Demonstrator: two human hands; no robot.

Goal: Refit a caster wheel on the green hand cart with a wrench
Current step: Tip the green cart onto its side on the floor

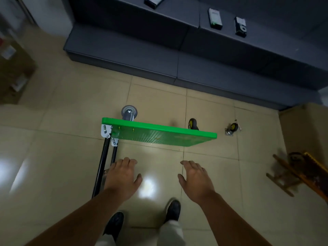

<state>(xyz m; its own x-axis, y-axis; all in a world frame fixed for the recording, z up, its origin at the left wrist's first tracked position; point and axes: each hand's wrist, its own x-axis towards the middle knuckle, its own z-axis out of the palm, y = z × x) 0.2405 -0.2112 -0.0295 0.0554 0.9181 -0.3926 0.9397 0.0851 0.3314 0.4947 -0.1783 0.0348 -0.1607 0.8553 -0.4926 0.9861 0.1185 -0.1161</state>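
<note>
My left hand (pixel 122 174) and right hand (pixel 195 176) hung empty, fingers relaxed, over the tiled floor (pixel 71 121). The green hand cart (pixel 159 134) stood just ahead, a loose caster wheel (pixel 232 129) lying beyond its right end.

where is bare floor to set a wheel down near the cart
Bare tiles lie between the green cart and the shoes, and between the cart and the dark sofa. Crowded at right: loose caster, wooden frame.
</note>
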